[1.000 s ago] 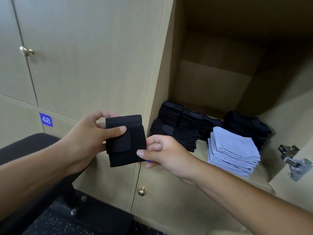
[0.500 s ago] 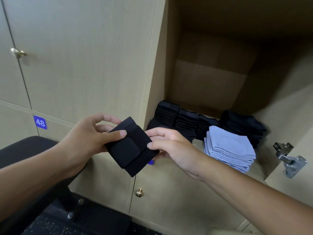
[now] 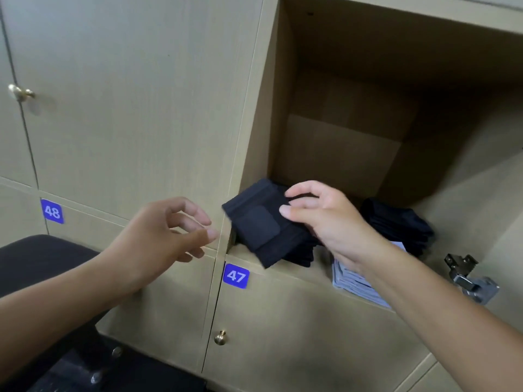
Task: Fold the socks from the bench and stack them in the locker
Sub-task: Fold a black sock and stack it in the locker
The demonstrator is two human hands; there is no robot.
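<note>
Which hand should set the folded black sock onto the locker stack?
Right. The right hand already pinches the folded black sock at the open locker mouth; the left hand hangs empty outside it.

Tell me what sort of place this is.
Probably a locker or changing room: numbered wooden locker doors with brass knobs, labels 47 and 48, and a padded black bench in front.
</note>
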